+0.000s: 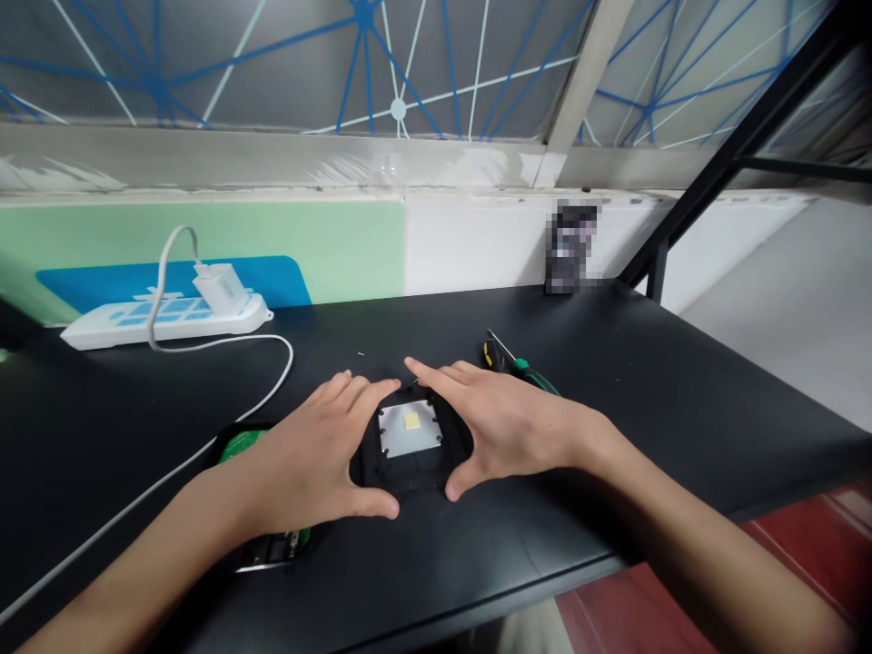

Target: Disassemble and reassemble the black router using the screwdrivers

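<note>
Between my hands, a black plastic housing (414, 476) lies at the middle of the black table. Set in it is a silver metal plate (396, 440) with a small pale yellow square (411, 421) on top. My left hand (317, 459) curves around the housing's left side, thumb at the near edge and fingers at the far edge. On the right side, my right hand (508, 420) grips it the same way. Partly hidden under my left forearm is a black-framed unit with a green circuit board (240, 443).
Behind my right hand lie a green-handled screwdriver (535, 373) and a black-and-yellow handle (491, 353). A white power strip (102, 332) with a plugged-in charger (222, 289) stands at the back left. Its white cable (163, 477) runs down the left side. A blurred dark object (570, 250) leans against the wall.
</note>
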The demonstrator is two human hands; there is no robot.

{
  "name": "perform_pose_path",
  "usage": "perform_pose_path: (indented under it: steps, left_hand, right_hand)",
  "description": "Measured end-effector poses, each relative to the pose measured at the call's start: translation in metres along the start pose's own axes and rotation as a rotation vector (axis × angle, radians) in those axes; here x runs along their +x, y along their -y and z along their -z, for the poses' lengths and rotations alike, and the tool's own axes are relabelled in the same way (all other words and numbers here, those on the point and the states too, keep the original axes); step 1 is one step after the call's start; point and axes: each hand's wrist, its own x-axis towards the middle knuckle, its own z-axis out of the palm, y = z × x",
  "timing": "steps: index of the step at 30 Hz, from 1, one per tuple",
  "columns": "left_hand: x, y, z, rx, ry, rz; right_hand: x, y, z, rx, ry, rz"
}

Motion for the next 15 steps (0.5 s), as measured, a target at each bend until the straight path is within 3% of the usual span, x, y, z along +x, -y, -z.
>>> perform_pose_path:
  steps: [8,11,13,15]
  left_hand:
    - [0.000,-0.001,0.001,0.011,0.056,0.063]
    - [0.000,-0.003,0.003,0.020,0.071,0.075]
    - [-0.001,-0.003,0.003,0.002,0.067,0.089]
    - [-0.001,-0.003,0.003,-0.013,0.067,0.093]
  right_hand:
    - [0.000,-0.007,0.001,0.082,-0.067,-0.034]
    - [0.004,-0.020,0.008,0.129,-0.330,-0.164]
    - [0.008,-0.031,0.014,0.074,-0.512,-0.338]
    - [0.011,-0.041,0.018,-0.047,-0.610,-0.523]
